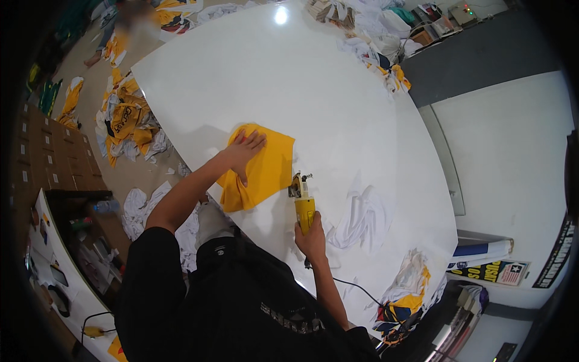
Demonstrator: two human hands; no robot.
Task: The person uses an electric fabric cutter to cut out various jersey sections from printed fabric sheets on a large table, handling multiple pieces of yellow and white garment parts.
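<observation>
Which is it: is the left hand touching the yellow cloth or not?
Touching: the head view shows the left hand lying palm down on the yellow cloth, covering part of it.

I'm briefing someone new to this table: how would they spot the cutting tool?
On the big white table, find the yellow cloth under the left hand. Just right of that cloth, the right hand grips the cutting tool. It's the rigid yellow piece with a metal head, unlike the limp white cloth beside it.
</observation>
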